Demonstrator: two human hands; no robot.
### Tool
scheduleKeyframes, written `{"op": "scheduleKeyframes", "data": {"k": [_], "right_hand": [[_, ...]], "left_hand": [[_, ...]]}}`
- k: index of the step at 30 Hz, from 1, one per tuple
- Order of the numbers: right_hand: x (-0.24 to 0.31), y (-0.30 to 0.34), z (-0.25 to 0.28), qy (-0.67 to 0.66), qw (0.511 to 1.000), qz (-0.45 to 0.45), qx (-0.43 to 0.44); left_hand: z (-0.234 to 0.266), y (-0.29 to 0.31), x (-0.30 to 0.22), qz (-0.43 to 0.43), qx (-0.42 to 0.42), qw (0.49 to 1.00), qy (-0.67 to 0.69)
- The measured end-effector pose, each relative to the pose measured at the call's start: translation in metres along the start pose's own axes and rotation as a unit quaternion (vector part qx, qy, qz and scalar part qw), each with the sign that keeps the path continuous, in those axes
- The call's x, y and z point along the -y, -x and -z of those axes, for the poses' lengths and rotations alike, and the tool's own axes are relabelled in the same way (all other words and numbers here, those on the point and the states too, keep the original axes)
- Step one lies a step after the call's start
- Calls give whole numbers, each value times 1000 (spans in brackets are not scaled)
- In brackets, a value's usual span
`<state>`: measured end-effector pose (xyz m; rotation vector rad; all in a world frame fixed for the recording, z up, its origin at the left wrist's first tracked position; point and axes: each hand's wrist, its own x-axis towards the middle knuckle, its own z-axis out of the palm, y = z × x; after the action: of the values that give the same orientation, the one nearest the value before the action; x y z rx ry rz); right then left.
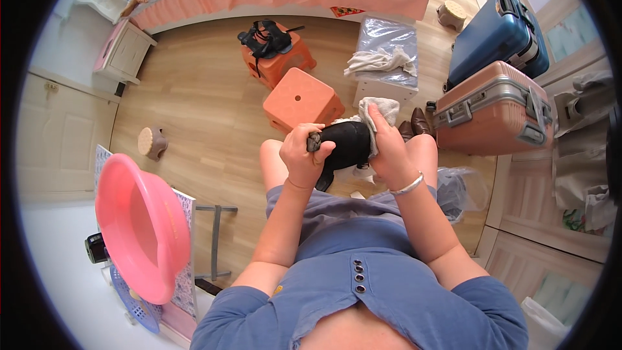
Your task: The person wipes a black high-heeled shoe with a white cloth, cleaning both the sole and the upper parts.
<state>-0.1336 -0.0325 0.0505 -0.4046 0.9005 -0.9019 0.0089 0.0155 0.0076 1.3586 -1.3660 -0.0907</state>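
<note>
A black leather shoe (348, 143) is held above my lap, between my knees. My left hand (306, 155) has its fingers wrapped round the left end of it, where a small grey-brown patch shows. My right hand (392, 155) presses a whitish cloth (381, 113) against the other end, fingers mostly behind the cloth. Below the shoe another black piece (324, 180) is partly hidden; I cannot tell whether it belongs to the same shoe.
Two orange stools (299, 98) stand ahead, the farther bearing black straps (267, 39). A plastic-covered box (387, 42) carries white gloves (382, 61). Brown shoes (420, 122) sit beside a pink suitcase (486, 113) and blue suitcase (492, 42). At left is a pink basin (170, 220).
</note>
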Motion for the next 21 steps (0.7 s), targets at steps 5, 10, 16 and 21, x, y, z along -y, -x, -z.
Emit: {"op": "scheduleKeyframes", "data": {"k": [5,10,16,21], "right_hand": [[-12,14,17,322,913,241,61],[-17,14,6,79,986,140,-50],[-8,-17,40,-88,992,62,-71],[18,2,16,-181,968,146,-92]], "left_hand": [[6,-6,0,-62,28,997,-40],[3,-1,-8,-34,101,994,23],[7,-19,-19,-28,170,985,21],[17,0,-8,381,203,888,160]]}}
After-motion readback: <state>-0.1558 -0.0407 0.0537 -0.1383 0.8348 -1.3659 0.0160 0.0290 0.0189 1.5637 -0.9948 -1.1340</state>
